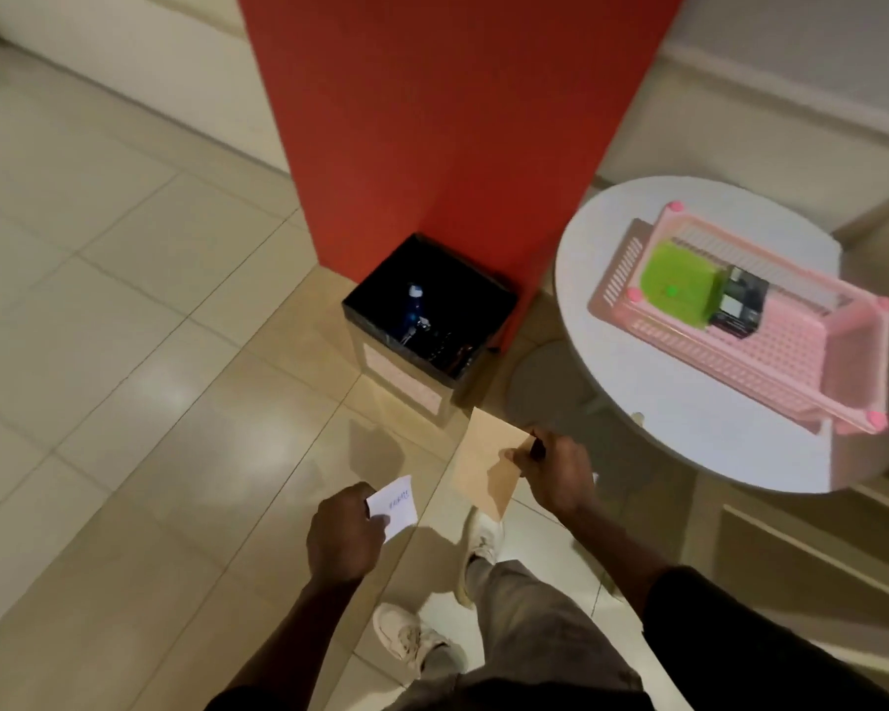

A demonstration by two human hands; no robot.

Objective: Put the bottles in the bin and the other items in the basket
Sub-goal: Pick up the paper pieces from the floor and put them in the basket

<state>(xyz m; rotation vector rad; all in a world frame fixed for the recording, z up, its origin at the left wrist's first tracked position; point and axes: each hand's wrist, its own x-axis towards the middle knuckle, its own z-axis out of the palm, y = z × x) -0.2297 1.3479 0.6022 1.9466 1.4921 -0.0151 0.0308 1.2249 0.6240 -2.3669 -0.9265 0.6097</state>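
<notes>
Pale shoes on floor tiles, left hand pinching a white paper slip, right hand pinching a brown card, bottle lying in the black-lined bin ahead, pink basket on the round table holding a green box and a black device

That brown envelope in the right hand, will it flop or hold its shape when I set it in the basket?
Probably fairly stiff: the brown envelope looks flat though the right hand pinches only one edge. Likely light, so it may flutter or slide if dropped into the pink basket.
</notes>
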